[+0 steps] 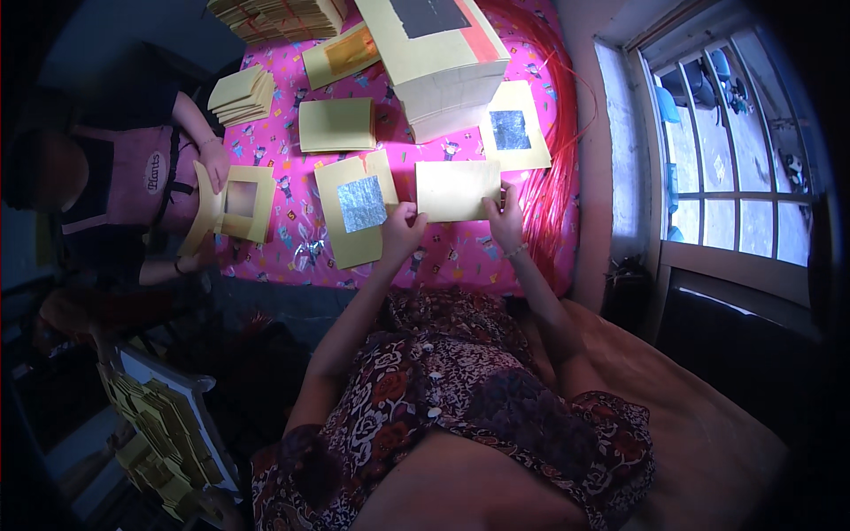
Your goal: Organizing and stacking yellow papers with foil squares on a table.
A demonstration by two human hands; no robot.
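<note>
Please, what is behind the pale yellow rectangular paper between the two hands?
Around the pale yellow rectangular paper, held by the left hand and right hand, the pink patterned tablecloth shows. Whatever lies directly behind it is covered.

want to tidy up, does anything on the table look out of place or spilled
I see nothing plainly spilled or damaged. The red strands look messiest, lying loose along the right side of the table, with a few straying toward the wall. That may just be how they're kept.
</note>
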